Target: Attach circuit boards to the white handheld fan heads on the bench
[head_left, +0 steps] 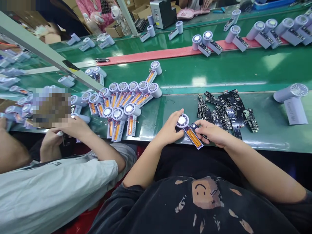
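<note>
Holding an open fan unit and a circuit board at a green workbench

In the head camera's view, a person's left hand (170,129) grasps a lilac fan unit (182,121) at the near edge of the workbench (170,107), thumb and fingers curved around its round head. The handle, its inside exposed, slants out from between the two hands toward 5 o'clock. The right hand (215,132) pinches a black circuit board (194,126) between thumb and fingers, right beside the handle.

A loose heap of dark circuit boards (226,112) lies near the right fingers, at 2 o'clock from the unit. Farther out, at 3 o'clock, stands a fan labeled on its pale handle (294,109). A crowded group of open fans (118,113) fills the bench from 9 to 10 o'clock, and a metal post (58,66) slants across the view beyond it. A co-worker's hands (75,128) are busy at 9 o'clock, well apart from the unit; what they grip is unclear. More fans (235,34) line a red strip (151,53) from 12 to 2 o'clock.

The open handle holds orange parts and thin wires. A cardboard box (115,31) sits at 11 o'clock and a blue tray (270,4) at 1 o'clock, both at the far side; their contents cannot be made out.
</note>
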The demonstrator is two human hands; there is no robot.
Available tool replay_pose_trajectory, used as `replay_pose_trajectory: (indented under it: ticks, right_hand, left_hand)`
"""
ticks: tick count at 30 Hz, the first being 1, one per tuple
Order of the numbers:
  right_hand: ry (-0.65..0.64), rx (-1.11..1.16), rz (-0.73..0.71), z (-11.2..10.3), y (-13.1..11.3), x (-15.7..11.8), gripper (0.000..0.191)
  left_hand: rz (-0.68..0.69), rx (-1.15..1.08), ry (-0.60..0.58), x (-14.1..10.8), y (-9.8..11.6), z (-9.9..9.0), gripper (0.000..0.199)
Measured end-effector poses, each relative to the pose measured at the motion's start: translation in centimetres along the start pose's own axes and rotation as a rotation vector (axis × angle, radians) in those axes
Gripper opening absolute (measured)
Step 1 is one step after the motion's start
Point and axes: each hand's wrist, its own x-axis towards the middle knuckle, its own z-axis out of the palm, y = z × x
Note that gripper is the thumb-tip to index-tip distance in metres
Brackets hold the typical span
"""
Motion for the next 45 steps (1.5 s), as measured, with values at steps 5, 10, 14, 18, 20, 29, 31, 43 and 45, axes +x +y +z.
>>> replay_pose_trajectory:
  ticks: [5, 10, 14, 18, 20, 29, 31, 43, 45]
  right_hand:
    - [0.147, -0.364, -0.212, -0.5, 0.4, -0.3, 0.02]
    - [0.366, -0.851, -0.483, -0.5, 0.8, -1.5, 0.032]
    - [0.476, -1.068, -0.638, 0.1, 1.1, -2.3, 0.029]
    - [0.498, -1.161, -0.81, 0.6, 1.1, -2.4, 0.022]
    - [0.502, -1.196, -0.824, 0.7, 1.0, -2.4, 0.021]
    - [0.528, -1.213, -0.755, 1.2, 1.5, -2.2, 0.023]
    - [0.546, -1.206, -0.746, 1.2, 1.7, -2.1, 0.023]
    - [0.48, -1.14, -0.799, 0.6, 2.1, -2.2, 0.022]
    - [0.463, -1.161, -0.832, 0.6, 2.3, -2.3, 0.021]
  left_hand:
    - [-0.005, -0.051, 0.107, -0.1, -0.8, 0.8, 0.078]
    - [-0.002, -0.042, 0.157, -0.3, -1.5, 1.4, 0.074]
    - [0.045, -0.012, 0.187, -0.5, -1.6, 1.6, 0.066]
    - [0.07, 0.011, 0.205, -0.5, -1.6, 1.6, 0.063]
    - [0.075, 0.022, 0.204, -0.6, -1.6, 1.6, 0.063]
    - [0.1, 0.022, 0.205, -0.6, -1.7, 1.6, 0.061]
    - [0.099, 0.022, 0.206, -0.5, -1.7, 1.6, 0.061]
    - [0.111, 0.032, 0.194, -0.6, -1.8, 1.5, 0.063]
    - [0.114, 0.03, 0.184, -0.5, -1.7, 1.5, 0.063]
